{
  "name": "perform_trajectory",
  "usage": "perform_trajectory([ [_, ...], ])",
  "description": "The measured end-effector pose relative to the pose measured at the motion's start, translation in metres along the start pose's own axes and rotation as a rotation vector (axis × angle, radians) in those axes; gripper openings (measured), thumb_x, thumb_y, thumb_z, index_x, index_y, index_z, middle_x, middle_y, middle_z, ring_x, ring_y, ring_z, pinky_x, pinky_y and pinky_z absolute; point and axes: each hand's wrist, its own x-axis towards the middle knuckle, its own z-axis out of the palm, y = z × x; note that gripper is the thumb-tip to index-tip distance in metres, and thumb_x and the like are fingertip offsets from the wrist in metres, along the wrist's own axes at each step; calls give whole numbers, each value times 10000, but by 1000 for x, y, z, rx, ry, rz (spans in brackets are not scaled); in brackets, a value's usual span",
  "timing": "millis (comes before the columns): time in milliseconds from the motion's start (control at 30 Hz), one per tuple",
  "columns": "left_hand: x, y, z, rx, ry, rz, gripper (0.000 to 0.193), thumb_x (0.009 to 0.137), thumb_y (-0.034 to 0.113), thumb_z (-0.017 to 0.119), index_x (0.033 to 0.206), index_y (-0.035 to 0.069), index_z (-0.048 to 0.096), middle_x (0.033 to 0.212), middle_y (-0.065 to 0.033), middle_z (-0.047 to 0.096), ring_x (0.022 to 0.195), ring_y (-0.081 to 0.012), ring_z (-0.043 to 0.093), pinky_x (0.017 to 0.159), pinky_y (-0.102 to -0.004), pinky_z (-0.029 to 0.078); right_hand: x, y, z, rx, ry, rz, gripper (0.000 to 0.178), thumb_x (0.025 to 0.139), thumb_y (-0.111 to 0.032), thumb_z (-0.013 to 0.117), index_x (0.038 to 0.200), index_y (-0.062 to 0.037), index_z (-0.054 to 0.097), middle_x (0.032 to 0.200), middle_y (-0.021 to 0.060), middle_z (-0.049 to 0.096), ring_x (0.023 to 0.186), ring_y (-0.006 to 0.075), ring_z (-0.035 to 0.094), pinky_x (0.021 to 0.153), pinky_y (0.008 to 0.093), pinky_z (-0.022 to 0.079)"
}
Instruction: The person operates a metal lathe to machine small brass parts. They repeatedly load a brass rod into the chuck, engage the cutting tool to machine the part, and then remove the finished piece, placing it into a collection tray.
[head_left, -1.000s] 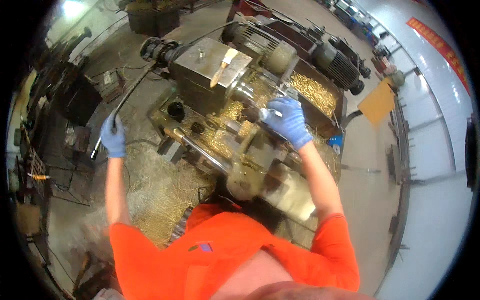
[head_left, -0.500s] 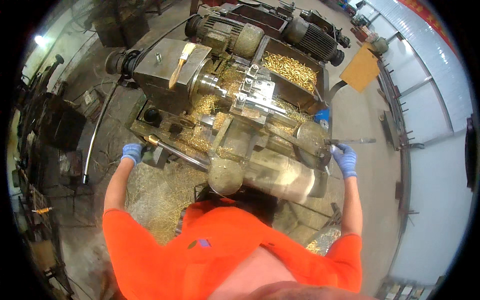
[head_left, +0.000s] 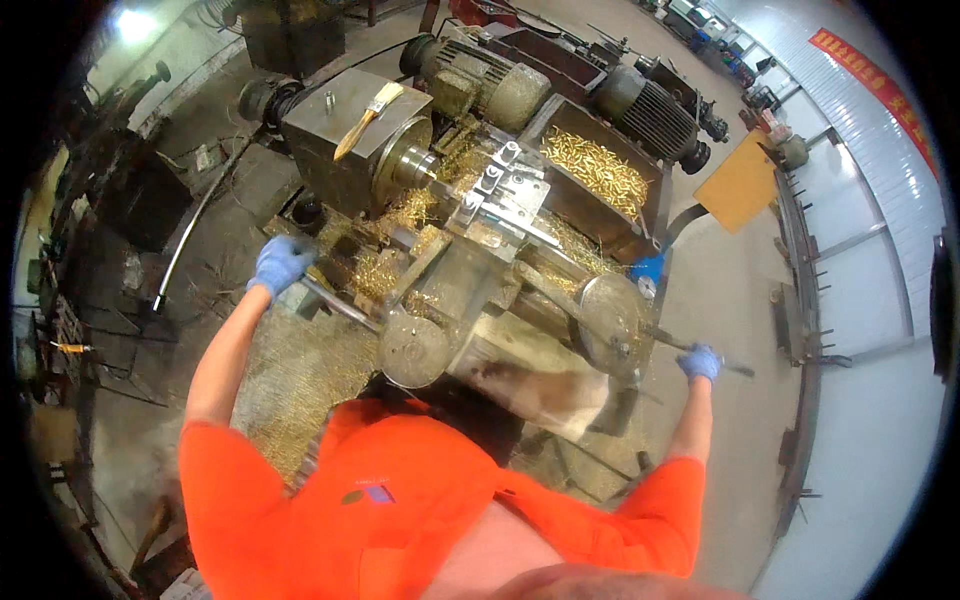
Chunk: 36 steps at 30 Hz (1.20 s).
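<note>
In its blue glove, my left hand (head_left: 281, 265) is closed around the end of a long metal lever (head_left: 345, 303) on the near left of a small lathe; the fingertips are partly blurred. Out to the right, my gloved right hand (head_left: 699, 362) grips a dark rod handle (head_left: 668, 340), which joins the round hub (head_left: 613, 318) on the carriage. Between my hands sits the tool slide (head_left: 508, 195) with its bolted clamps, facing the chuck (head_left: 412, 162). Brass shavings (head_left: 380, 275) cover the bed around it.
Behind the slide, a metal tray (head_left: 650, 225) holds many small brass parts (head_left: 597, 170). A wooden-handled brush (head_left: 368, 120) lies on the headstock (head_left: 325, 135). Motors (head_left: 648, 115) stand at the back. A yellow board (head_left: 737, 188) rises at right.
My left hand has moved from beside the dark block up onto the lever's end. My right hand has moved down with the rod handle, which has turned. The view has shifted slightly.
</note>
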Motion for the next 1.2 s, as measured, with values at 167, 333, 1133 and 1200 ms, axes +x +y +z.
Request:
perform_trajectory([
  [167, 15, -38, 25, -223, 301, -117, 282, 759, 245, 644, 833, -27, 651, 707, -158, 647, 629, -226, 612, 647, -342, 470, -46, 5, 22, -59, 131, 54, 384, 676, -361, 613, 961, -106, 647, 997, 155, 627, 962, 325, 571, 849, 428, 423],
  [333, 45, -48, 47, -698, 391, -160, 226, 824, 199, 621, 842, -25, 628, 637, -27, 587, 508, -100, 515, 458, -267, 401, -102, 26, 55, 84, 157, 36, 390, 684, -431, 610, 840, -78, 668, 780, 174, 644, 769, 350, 611, 729, 430, 476],
  [1133, 56, -58, 39, -690, 445, -182, 246, 792, 225, 649, 797, -21, 650, 651, -43, 619, 564, -110, 512, 541, -275, 430, -229, 87, 87, 91, -156, 384, 393, 715, -403, 614, 855, -41, 674, 842, 214, 629, 825, 364, 613, 749, 418, 478],
  [1200, 54, -54, 38, -697, 422, -205, 250, 790, 228, 649, 798, -21, 650, 650, -44, 618, 562, -113, 513, 545, -280, 435, -227, 95, 98, 129, -139, 398, 390, 712, -397, 617, 851, -37, 673, 842, 218, 628, 822, 362, 614, 744, 418, 478],
])
